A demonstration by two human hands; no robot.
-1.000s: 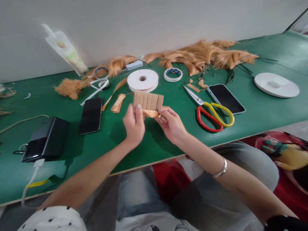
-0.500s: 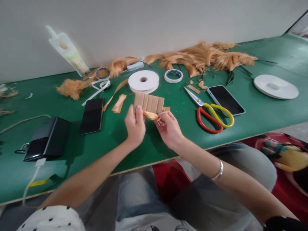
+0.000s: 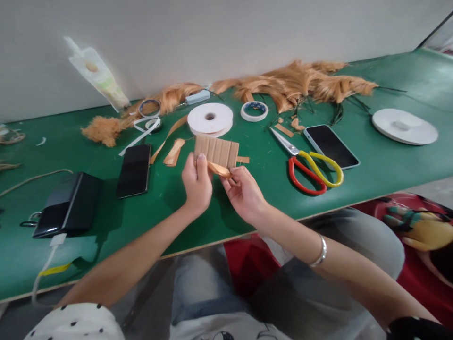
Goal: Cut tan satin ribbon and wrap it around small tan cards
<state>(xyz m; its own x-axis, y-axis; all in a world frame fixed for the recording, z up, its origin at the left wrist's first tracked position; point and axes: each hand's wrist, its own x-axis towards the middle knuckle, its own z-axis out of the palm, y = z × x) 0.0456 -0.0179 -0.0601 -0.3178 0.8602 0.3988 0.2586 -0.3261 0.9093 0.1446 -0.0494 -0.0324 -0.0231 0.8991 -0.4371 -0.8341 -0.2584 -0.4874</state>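
Over the near middle of the green worktop (image 3: 247,208), the person holds a small ribbed piece of brown card (image 3: 216,150) up off the surface. The left hand (image 3: 197,185) is closed on the card's lower left corner, thumb lying up its face. The right hand (image 3: 242,193) pinches the end of a glossy tan strip (image 3: 218,169) that runs across the card's lower edge, its fingers closed on the strip just below and right of the card. The two hands sit close together, almost touching at the strip. A silver bangle (image 3: 319,252) circles the right wrist.

Behind the card lies a large white tape reel (image 3: 210,118), flat on the worktop, with a smaller roll of tape (image 3: 254,110) to its right. A short tan offcut (image 3: 242,160) lies just right of the card, and a folded tan strip (image 3: 173,152) lies to its left. A dark phone (image 3: 133,169) rests face up left of the hands, and further left a black power bank (image 3: 67,204) with a white cable. To the right lie scissors with red and yellow handles (image 3: 311,170), blades pointing away, and just beside them a second phone (image 3: 331,146). A white round disc (image 3: 404,126) sits well to the right. Along the wall stretches a heap of ginger hair fibre (image 3: 300,83), and a clear pouch (image 3: 97,73) leans against the wall on the left.
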